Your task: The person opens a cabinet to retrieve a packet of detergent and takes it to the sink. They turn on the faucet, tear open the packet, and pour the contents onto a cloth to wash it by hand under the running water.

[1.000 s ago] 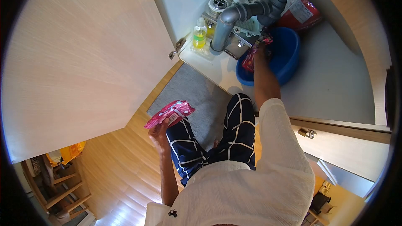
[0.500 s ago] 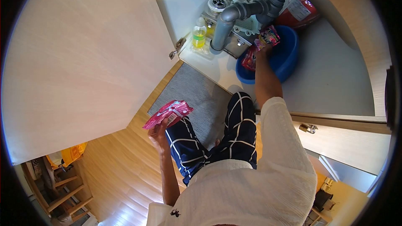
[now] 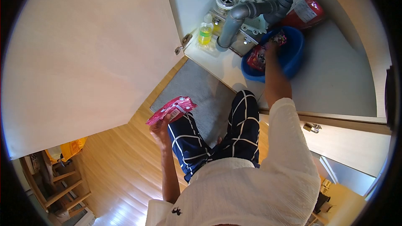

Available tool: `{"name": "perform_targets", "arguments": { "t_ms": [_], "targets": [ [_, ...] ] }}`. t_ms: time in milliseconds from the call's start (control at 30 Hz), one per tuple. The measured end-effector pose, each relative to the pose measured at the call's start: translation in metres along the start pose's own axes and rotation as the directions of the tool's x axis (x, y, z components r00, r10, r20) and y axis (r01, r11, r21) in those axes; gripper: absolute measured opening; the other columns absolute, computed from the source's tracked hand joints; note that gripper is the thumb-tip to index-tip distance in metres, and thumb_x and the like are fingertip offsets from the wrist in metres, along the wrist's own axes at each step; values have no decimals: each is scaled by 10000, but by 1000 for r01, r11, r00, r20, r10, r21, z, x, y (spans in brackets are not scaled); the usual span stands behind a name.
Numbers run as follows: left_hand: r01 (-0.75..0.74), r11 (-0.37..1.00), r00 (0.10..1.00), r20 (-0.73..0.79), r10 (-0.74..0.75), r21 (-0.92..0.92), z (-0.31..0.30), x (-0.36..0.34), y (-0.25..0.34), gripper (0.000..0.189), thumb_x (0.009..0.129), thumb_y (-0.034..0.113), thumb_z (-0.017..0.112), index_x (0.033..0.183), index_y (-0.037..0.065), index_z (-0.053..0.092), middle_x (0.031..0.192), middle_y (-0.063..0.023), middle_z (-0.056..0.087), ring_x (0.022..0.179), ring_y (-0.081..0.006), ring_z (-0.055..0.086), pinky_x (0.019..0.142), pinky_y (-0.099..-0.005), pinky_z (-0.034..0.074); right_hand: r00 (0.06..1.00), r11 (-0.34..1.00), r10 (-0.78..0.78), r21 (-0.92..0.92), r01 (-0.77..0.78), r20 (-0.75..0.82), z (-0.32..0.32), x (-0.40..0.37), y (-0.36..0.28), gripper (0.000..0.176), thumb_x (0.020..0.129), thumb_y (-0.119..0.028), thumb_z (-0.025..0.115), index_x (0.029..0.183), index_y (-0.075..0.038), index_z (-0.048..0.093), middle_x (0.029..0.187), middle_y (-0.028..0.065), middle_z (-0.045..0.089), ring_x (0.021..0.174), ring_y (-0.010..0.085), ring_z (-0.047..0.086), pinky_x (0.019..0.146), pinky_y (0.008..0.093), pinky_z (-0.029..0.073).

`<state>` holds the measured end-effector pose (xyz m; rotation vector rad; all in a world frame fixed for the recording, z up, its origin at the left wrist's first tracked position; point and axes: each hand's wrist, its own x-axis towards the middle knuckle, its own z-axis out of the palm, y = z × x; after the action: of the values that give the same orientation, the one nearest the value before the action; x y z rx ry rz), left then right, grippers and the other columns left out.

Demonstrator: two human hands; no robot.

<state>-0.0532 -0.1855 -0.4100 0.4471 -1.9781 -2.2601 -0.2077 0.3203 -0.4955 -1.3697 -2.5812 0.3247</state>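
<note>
My left hand (image 3: 161, 130) is closed on the near end of a pink packet (image 3: 173, 109), held above my left knee and the grey mat. Inside the cabinet, my right hand (image 3: 271, 49) reaches into a blue basin (image 3: 295, 54). It is blurred, and its fingers are at a dark, colourful packet (image 3: 278, 38); whether they grip it is hard to make out. A red packet (image 3: 256, 57) lies in the basin, just left of that hand.
A grey drain pipe (image 3: 230, 27) rises beside metal boxes (image 3: 243, 42). A bottle of yellow-green liquid (image 3: 205, 33) stands left of it, a red bag (image 3: 305, 12) behind the basin. The large cabinet door (image 3: 88, 54) is open at left; a grey mat (image 3: 197, 88) lies below.
My right hand has moved slightly lower into the basin with the colourful packet, which sits deeper. The whole view has shifted a little; my left hand still holds the pink packet.
</note>
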Motion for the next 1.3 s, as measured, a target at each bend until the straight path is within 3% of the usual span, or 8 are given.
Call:
{"name": "perform_targets", "arguments": {
  "t_ms": [267, 800, 867, 900, 967, 1000, 1167, 1300],
  "targets": [
    [47, 999, 998, -41, -46, 16, 3, -4, 1, 189, 739, 71, 660, 909, 4, 613, 837, -43, 625, 764, -107, 555, 731, -250, 432, 981, 931, -146, -317, 179, 125, 44, 52, 34, 343, 692, -226, 637, 986, -59, 582, 1020, 139, 584, 922, 275, 573, 782, 360, 469],
    [38, 999, 997, -73, -37, 10, -1, -4, -5, 195, 744, 80, 658, 913, -3, 609, 837, -45, 623, 768, -107, 555, 728, -253, 440, 810, 676, -573, -630, 383, -123, 93, 101, 78, 378, 696, -259, 639, 1012, -59, 586, 1003, 143, 592, 932, 273, 571, 800, 363, 460],
    [40, 999, 998, -51, -39, 12, -3, -3, -9, 197, 742, 82, 660, 911, -4, 608, 833, -45, 621, 767, -107, 554, 729, -253, 441, 976, 907, -207, -360, 220, 74, 54, 113, 70, 347, 684, -249, 621, 961, -45, 580, 994, 149, 574, 906, 255, 555, 760, 362, 462],
    [48, 999, 998, -37, -47, 9, -2, -3, -6, 196, 742, 82, 661, 910, -3, 608, 834, -45, 621, 770, -108, 554, 732, -254, 440, 978, 969, -29, -233, 78, 205, 21, 127, 58, 332, 678, -244, 612, 936, -38, 577, 989, 152, 565, 893, 247, 547, 740, 361, 464],
    [59, 998, 998, -9, -59, -4, 3, -1, 2, 195, 741, 83, 662, 907, -1, 608, 837, -45, 621, 776, -109, 555, 737, -256, 440, 832, 963, 249, -33, -268, 496, -28, 147, 38, 305, 667, -235, 593, 886, -24, 570, 980, 158, 548, 868, 229, 530, 701, 361, 466],
    [61, 998, 998, -3, -61, -18, 4, -1, 2, 193, 741, 84, 662, 906, 0, 608, 839, -45, 621, 777, -108, 555, 740, -257, 439, 807, 958, 114, 150, -243, 579, -36, 156, 46, 285, 642, -212, 602, 859, -30, 572, 958, 149, 551, 845, 227, 537, 692, 363, 468],
    [46, 998, 999, 32, -44, -53, 9, 1, 11, 181, 744, 81, 658, 903, 9, 610, 846, -42, 621, 778, -101, 551, 744, -257, 437, 766, 933, 82, 221, -283, 637, -125, 97, 7, 137, 599, -161, 617, 699, -73, 586, 682, 95, 563, 657, 234, 543, 595, 375, 469],
    [3, 997, 999, 36, 0, -82, 7, 3, 9, 172, 745, 80, 657, 898, 15, 614, 847, -37, 622, 772, -98, 552, 738, -247, 431, 746, 915, 128, 213, -343, 654, -117, 93, 5, 241, 572, -161, 629, 795, -90, 569, 766, 88, 557, 690, 228, 555, 636, 379, 480]
  ]
}}
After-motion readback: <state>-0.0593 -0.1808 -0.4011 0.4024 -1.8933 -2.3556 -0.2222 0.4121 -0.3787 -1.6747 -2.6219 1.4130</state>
